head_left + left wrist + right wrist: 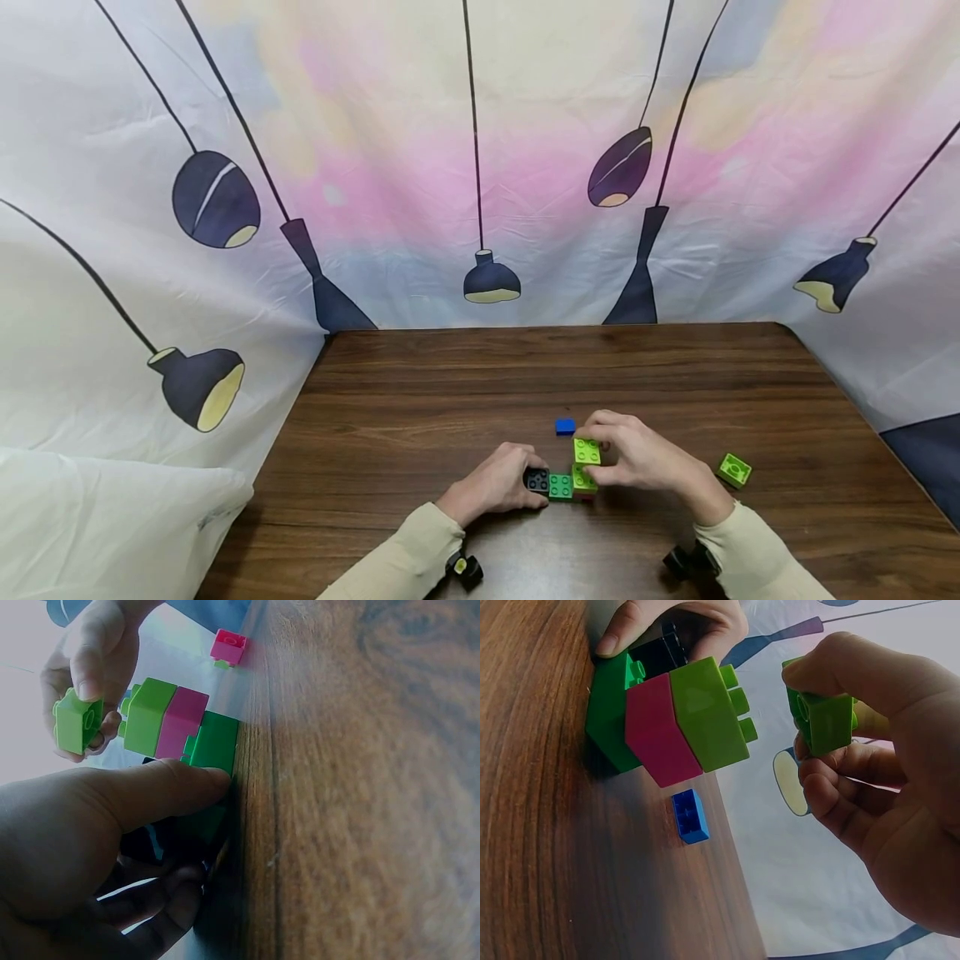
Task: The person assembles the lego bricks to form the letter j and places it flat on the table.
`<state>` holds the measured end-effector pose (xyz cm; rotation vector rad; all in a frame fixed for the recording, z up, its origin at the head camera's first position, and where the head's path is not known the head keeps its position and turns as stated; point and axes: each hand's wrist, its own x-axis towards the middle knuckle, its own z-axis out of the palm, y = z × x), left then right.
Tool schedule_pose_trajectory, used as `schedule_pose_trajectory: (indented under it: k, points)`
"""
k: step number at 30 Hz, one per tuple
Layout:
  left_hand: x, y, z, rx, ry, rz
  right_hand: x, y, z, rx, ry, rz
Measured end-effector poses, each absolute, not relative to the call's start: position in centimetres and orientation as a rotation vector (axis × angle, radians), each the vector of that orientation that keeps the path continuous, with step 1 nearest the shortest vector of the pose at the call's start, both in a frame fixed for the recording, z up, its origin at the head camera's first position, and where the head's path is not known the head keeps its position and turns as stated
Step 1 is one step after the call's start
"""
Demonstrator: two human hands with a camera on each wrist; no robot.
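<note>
At the head view's lower centre, the left hand has its grip round the green brick and black brick on the table. Right of it, the right hand pinches a lime brick above the pink-and-lime stack

No label, brand, number or sign can be read on the toy bricks. The printed cloth shows no legible lettering either.
</note>
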<state>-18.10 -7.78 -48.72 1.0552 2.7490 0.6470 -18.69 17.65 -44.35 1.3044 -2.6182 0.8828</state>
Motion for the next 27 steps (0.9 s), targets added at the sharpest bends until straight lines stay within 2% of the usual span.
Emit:
schedule_pose_trajectory:
  k: [27]
  points:
    - [-18.13, -7.73, -48.81, 1.059, 2.744, 0.653, -18.82, 17.61, -44.99, 1.330, -2.681, 0.904]
